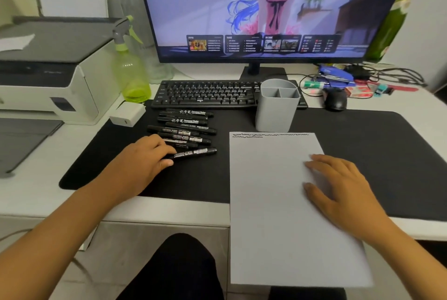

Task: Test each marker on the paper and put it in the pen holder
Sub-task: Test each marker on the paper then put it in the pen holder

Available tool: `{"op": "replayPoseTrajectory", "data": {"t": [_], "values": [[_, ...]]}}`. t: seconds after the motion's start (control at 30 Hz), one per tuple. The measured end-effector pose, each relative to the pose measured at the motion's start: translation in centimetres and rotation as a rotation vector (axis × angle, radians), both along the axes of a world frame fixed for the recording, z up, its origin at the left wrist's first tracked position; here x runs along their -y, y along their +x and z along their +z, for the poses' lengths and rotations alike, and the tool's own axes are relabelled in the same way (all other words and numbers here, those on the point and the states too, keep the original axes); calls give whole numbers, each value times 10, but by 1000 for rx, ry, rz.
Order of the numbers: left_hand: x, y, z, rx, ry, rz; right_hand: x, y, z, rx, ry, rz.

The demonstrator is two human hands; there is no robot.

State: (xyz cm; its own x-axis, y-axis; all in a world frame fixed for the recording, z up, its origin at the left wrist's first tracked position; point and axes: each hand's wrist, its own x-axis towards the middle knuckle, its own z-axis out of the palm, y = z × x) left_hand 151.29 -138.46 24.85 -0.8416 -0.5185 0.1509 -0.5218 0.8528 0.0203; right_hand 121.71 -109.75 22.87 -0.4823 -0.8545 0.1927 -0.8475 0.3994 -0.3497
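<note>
Several black markers (186, 128) lie side by side on the black desk mat (375, 154), left of a white sheet of paper (273, 203). The sheet has two scribbled lines along its top edge and hangs over the desk's front edge. My left hand (142, 162) rests on the mat with its fingertips touching the nearest marker (196, 153); no grip shows. My right hand (338, 188) lies flat on the paper's right side, fingers spread. A grey pen holder (277, 108) with several compartments stands just behind the paper, with nothing visible in it.
A black keyboard (208, 94) and a monitor (266, 9) stand behind the markers. A green spray bottle (129, 74), a white charger (127, 113) and a printer (48, 70) sit to the left. A black mouse (335, 101) and cables lie at the back right.
</note>
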Motion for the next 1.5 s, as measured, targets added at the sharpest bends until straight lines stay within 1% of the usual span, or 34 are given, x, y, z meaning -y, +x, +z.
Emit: {"op": "replayPoseTrajectory", "data": {"t": [0.07, 0.23, 0.3, 0.4, 0.43, 0.47, 0.5, 0.57, 0.6, 0.63, 0.73, 0.77, 0.9, 0.97, 1.07, 1.17, 1.23, 1.27, 1.33, 1.37, 1.43, 1.5], "values": [[-4, -1, 0, -30, 20, -24, -1, 0, -1, -12, -3, 10], [-26, -14, 10, -224, 166, -18, -5, 4, -1, -7, 15, 12], [-42, -23, 20, -276, 197, -68, -5, 8, 1, -6, 12, 11], [-69, -40, 35, -339, 269, -190, -5, 12, 9, -10, -103, 50], [-79, -46, 39, -355, 318, -225, -5, 16, 14, 32, -159, 85], [-89, -53, 42, -358, 378, -255, -5, 22, 21, 145, -195, 126], [-99, -60, 46, -344, 431, -290, -3, 30, 27, 329, -209, 175], [-117, -74, 50, -307, 471, -392, 8, 44, 35, 770, -232, 309], [-125, -80, 52, -305, 468, -448, 14, 49, 37, 918, -275, 377], [-130, -85, 54, -312, 469, -486, 20, 53, 39, 986, -338, 409], [-137, -93, 63, -334, 541, -462, 37, 58, 49, 998, -507, 358], [-136, -94, 65, -338, 534, -441, 41, 56, 51, 999, -538, 341], [-132, -95, 67, -269, 316, -413, 44, 50, 52, 1049, -559, 380], [-131, -95, 70, -227, 216, -412, 44, 46, 54, 1110, -571, 398], [-128, -92, 71, -172, 195, -407, 43, 41, 55, 1178, -587, 482], [-125, -90, 63, -158, 162, -463, 43, 43, 53, 1200, -579, 597], [-120, -87, 52, -140, 169, -462, 41, 40, 52, 1225, -622, 616], [-111, -81, 45, -121, 195, -395, 39, 31, 53, 1241, -696, 568], [-81, -63, 31, -120, 380, -169, 30, -2, 61, 1251, -889, 417], [-65, -50, 22, -126, 433, -99, 25, -20, 68, 1240, -956, 362], [-39, -36, 12, -95, 373, -47, 21, -48, 76, 1162, -986, 291], [-35, -39, 14, -63, 336, -53, 27, -54, 75, 1065, -923, 225]]}}
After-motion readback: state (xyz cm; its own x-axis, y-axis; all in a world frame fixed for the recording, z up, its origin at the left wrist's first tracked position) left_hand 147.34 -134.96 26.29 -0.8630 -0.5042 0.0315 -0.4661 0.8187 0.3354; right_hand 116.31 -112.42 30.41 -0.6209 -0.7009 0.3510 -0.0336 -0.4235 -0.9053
